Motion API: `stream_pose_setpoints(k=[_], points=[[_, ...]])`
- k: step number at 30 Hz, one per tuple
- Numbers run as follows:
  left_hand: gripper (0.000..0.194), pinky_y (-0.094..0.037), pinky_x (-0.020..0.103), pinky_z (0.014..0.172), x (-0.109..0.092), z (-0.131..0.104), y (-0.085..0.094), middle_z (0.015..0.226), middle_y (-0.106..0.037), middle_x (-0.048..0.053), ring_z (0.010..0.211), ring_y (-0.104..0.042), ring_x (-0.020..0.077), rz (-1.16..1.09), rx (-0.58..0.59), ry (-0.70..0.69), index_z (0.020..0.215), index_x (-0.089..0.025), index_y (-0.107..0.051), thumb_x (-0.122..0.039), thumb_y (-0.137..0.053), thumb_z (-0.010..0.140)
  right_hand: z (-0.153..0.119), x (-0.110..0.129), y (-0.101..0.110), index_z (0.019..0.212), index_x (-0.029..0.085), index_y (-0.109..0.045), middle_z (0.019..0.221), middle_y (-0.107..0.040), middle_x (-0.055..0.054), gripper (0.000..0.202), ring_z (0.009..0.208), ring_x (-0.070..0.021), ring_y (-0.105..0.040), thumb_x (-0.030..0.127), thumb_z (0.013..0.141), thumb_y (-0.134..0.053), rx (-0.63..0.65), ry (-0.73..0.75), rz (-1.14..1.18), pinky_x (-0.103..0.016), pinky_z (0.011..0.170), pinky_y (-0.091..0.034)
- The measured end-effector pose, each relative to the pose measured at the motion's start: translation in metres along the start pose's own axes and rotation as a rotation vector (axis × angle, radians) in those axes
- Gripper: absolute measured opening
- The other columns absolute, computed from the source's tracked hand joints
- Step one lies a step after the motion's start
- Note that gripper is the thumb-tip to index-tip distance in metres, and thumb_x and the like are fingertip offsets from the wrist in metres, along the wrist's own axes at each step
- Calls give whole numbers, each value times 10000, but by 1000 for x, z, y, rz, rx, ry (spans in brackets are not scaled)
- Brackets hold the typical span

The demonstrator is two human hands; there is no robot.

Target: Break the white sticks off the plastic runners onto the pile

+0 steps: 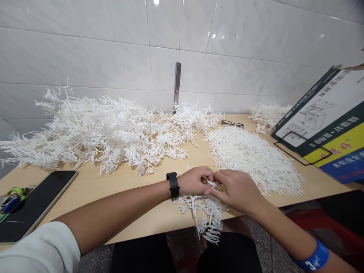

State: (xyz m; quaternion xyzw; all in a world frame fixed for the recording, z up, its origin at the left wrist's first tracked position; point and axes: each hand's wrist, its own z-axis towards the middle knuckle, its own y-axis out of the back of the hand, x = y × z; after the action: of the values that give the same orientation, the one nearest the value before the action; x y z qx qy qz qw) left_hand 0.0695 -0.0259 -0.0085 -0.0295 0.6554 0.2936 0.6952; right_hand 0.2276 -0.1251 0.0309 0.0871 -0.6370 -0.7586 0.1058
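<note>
Both of my hands meet near the table's front edge, fingers pinched around a small white plastic sprig [212, 184]. My left hand [195, 181], with a black watch on its wrist, closes on it from the left. From the right, my right hand [237, 187] pinches at the same sprig with thumb and forefinger. Below them, a branched white plastic piece [206, 216] hangs partly over the edge; whether it joins the sprig is hidden by my fingers. Right of my hands lies a broad pile of small white sprigs [250, 159]. A tangled heap of white branched pieces [108, 132] spreads at the left.
A phone [36, 204] and keys [15, 199] lie at the left on the wooden table [142, 210]. Glasses [232, 124] rest behind the sprig pile. A printed carton [327, 117] leans at the right, near another white clump [267, 113]. A tiled wall [127, 60] stands behind.
</note>
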Motion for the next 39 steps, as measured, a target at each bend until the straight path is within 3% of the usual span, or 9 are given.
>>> stream_pose_setpoints(k=[6, 11, 16, 19, 24, 31, 34, 36, 39], points=[[196, -261, 212, 537, -1, -2, 2, 616, -413, -71, 587, -323, 67, -9, 74, 149, 719, -157, -477, -191, -663, 669, 9, -5, 0, 804, 144, -653, 690, -658, -77, 675, 646, -193, -589, 718, 895, -310, -89, 290, -120, -307, 629, -342], [153, -278, 199, 530, -4, -3, 1, 628, -429, -76, 568, -345, 57, 21, 53, 133, 753, -153, -499, -127, -623, 668, 19, -9, 7, 770, 141, -655, 688, -670, -84, 671, 630, -186, -605, 716, 883, -328, -13, 416, -166, -297, 606, -348], [76, -375, 202, 592, -6, -4, 1, 629, -544, -51, 594, -474, 84, 73, 18, 103, 829, -153, -567, -198, -589, 771, 18, -9, 16, 781, 141, -650, 666, -671, -77, 572, 586, -188, -611, 646, 910, -412, 56, 342, -248, -291, 550, -318], [152, -417, 220, 657, -7, -5, 0, 646, -624, -12, 649, -552, 115, 145, 21, 104, 786, -146, -636, -247, -536, 843, 13, -2, 21, 768, 152, -649, 679, -675, -77, 548, 598, -203, -624, 636, 909, -436, 79, 273, -257, -292, 548, -317], [126, -435, 224, 704, -8, -4, -1, 873, -731, 16, 797, -618, 153, 222, -13, 105, 861, -151, -686, -193, -629, 757, 12, 11, 26, 866, 156, -654, 733, -687, -68, 459, 673, -234, -664, 601, 879, -539, 44, 222, -265, -294, 547, -332], [156, -391, 221, 626, -12, -3, 0, 865, -738, 33, 780, -611, 169, 408, 34, 152, 836, -142, -691, -162, -629, 694, 28, 18, 25, 828, 124, -662, 690, -711, -89, 337, 612, -222, -673, 460, 850, -669, 260, 241, -246, -280, 483, -268], [167, -366, 205, 589, -14, -3, 1, 747, -711, 4, 716, -588, 147, 404, 66, 171, 844, -144, -695, -155, -637, 687, 33, 18, 27, 799, 140, -693, 670, -706, -83, 131, 583, -189, -656, 201, 878, -608, 360, 259, -238, -279, 475, -218], [147, -355, 196, 580, -14, -4, 2, 650, -671, -16, 630, -552, 114, 371, 97, 165, 842, -148, -708, -162, -606, 737, 35, 15, 30, 799, 161, -711, 665, -703, -68, 170, 571, -166, -637, 93, 840, -561, 427, 276, -184, -273, 480, -207], [244, -331, 193, 561, -10, -8, 3, 622, -648, -14, 536, -473, 76, 299, 122, 129, 899, -159, -744, -307, -554, 863, 36, 4, 39, 806, 168, -723, 657, -693, -62, 231, 547, -149, -590, 143, 873, -503, 503, 236, -36, -259, 497, -235]])
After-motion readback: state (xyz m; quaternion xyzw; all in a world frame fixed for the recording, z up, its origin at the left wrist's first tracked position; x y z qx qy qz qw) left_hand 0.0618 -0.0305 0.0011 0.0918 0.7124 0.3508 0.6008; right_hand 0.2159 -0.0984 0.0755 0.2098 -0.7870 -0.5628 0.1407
